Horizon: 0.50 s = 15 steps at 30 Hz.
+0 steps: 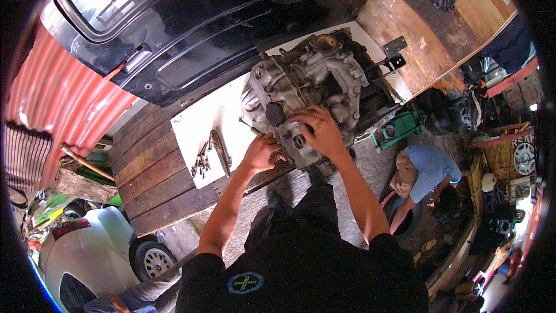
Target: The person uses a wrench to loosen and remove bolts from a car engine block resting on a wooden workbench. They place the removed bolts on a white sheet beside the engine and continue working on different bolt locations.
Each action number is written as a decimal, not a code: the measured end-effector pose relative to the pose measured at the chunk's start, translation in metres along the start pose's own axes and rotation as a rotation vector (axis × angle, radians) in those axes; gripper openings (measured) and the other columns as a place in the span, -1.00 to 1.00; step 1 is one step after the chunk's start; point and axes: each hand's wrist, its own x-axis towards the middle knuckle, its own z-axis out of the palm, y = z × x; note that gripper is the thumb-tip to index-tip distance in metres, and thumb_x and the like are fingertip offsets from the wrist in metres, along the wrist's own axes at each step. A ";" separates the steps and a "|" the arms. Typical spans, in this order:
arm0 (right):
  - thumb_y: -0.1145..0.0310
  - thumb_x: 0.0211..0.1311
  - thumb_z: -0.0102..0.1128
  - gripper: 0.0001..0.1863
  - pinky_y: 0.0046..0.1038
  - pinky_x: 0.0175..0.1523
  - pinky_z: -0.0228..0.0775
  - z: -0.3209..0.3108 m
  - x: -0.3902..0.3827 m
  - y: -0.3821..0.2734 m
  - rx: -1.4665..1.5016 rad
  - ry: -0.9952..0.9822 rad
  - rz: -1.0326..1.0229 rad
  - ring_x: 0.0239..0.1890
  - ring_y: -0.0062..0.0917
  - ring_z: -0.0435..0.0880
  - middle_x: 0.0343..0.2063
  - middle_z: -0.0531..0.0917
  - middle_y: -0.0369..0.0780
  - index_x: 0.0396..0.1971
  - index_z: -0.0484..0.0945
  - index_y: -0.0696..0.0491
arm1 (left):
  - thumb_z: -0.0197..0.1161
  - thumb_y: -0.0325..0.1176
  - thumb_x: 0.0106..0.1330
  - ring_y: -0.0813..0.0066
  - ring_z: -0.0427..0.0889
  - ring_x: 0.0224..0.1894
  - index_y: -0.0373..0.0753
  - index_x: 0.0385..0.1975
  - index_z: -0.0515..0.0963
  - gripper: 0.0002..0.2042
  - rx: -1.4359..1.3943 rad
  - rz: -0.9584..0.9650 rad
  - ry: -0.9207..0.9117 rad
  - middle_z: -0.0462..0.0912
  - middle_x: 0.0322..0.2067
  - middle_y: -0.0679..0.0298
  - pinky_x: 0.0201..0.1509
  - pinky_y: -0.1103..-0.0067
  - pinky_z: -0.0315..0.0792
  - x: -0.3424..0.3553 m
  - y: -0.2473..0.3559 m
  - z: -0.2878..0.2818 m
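Metal Housing (324, 72) Worked at Bench Edge

The metal housing, a large grey casting, lies on a white board (188, 124) on the plank bench (153, 171), directly in front of the person in the black shirt (301, 275). Both bare hands are at its near side.

Left hand (263, 152): fingers curled inward at the housing's near left corner. A slim dark rod (248, 123) projects just beyond the knuckles. From where I stand, I cannot tell whether the fingers grip it.

Right hand (318, 128): placed over the near face, fingers bent, with a narrow gap between thumb and forefinger. The fingertips are just beside a dark round cap (275, 114). Whether they hold anything, I cannot tell.

Loose parts: a cluster of small bolts (201, 164) and a long metal piece (220, 149) lie on the board, left of the housing and apart from it.

Surroundings: a dark vehicle panel (197, 49) stands behind the bench. A green jack (399, 127) is on the right. Beyond it, a co-worker in a blue shirt (431, 168) bends over a tyre (408, 217). A pale car (92, 249) occupies the lower left.
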 end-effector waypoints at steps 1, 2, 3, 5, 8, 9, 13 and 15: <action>0.46 0.13 0.13 -0.78 -0.23 0.21 0.31 0.000 0.001 -0.001 -0.006 -0.006 0.000 0.03 -0.32 0.55 -0.08 0.66 -0.30 -0.23 0.65 -0.09 | 0.45 -0.16 -0.08 0.31 0.52 -0.26 -0.16 -0.58 0.64 -0.78 0.004 0.007 0.012 0.52 -0.56 0.30 -0.11 0.41 0.36 -0.001 -0.002 0.003; 0.46 0.13 0.13 -0.78 -0.23 0.21 0.31 0.000 0.001 -0.002 -0.011 -0.013 0.003 0.03 -0.32 0.55 -0.08 0.67 -0.30 -0.23 0.65 -0.09 | 0.46 -0.17 -0.09 0.31 0.52 -0.27 -0.16 -0.59 0.64 -0.78 0.004 0.013 0.021 0.51 -0.57 0.29 -0.11 0.41 0.37 -0.002 -0.002 0.003; 0.47 0.14 0.13 -0.78 -0.23 0.20 0.32 -0.001 0.000 -0.004 -0.011 -0.008 0.005 0.02 -0.33 0.56 -0.08 0.67 -0.31 -0.24 0.65 -0.08 | 0.46 -0.17 -0.10 0.31 0.52 -0.26 -0.16 -0.59 0.64 -0.78 0.010 0.007 0.026 0.52 -0.57 0.29 -0.10 0.41 0.36 -0.002 -0.002 0.004; 0.50 0.16 0.13 -0.79 -0.23 0.18 0.34 -0.003 0.001 -0.007 -0.011 0.005 0.008 0.01 -0.35 0.57 -0.08 0.68 -0.34 -0.25 0.66 -0.05 | 0.46 -0.18 -0.11 0.32 0.52 -0.24 -0.15 -0.58 0.64 -0.79 0.024 -0.004 0.035 0.55 -0.56 0.28 -0.09 0.42 0.36 0.000 0.001 0.004; 0.49 0.17 0.13 -0.80 -0.23 0.19 0.34 0.000 -0.001 -0.003 -0.021 0.017 0.008 0.01 -0.35 0.57 -0.09 0.68 -0.33 -0.24 0.66 -0.05 | 0.45 -0.24 -0.08 0.22 0.54 -0.28 -0.17 -0.55 0.66 -0.82 -0.060 -0.053 0.050 0.59 -0.54 0.21 -0.14 0.35 0.39 0.002 0.009 0.002; 0.49 0.17 0.13 -0.79 -0.23 0.19 0.34 0.001 0.000 -0.003 -0.024 0.007 0.009 0.00 -0.34 0.57 -0.09 0.68 -0.33 -0.24 0.66 -0.05 | 0.43 -0.26 -0.04 0.22 0.56 -0.30 -0.19 -0.53 0.66 -0.83 -0.154 -0.133 0.016 0.61 -0.52 0.17 -0.15 0.34 0.40 -0.001 0.007 0.008; 0.48 0.17 0.12 -0.80 -0.23 0.20 0.33 0.008 -0.009 0.010 -0.066 0.004 0.030 -0.01 -0.34 0.57 -0.12 0.69 -0.33 -0.25 0.66 -0.05 | 0.33 -0.33 0.18 0.28 0.61 -0.37 -0.31 -0.38 0.65 -0.84 -0.577 -0.724 -0.290 0.66 -0.46 0.08 -0.20 0.35 0.44 -0.012 0.017 0.026; 0.48 0.16 0.12 -0.80 -0.23 0.19 0.33 0.008 -0.004 0.008 -0.065 0.017 0.012 -0.01 -0.34 0.57 -0.12 0.69 -0.33 -0.25 0.66 -0.05 | 0.27 -0.18 0.31 0.45 0.57 -0.27 -0.32 -0.19 0.60 -0.70 -0.933 -0.772 0.004 0.69 -0.34 0.23 -0.13 0.46 0.42 -0.045 0.022 0.068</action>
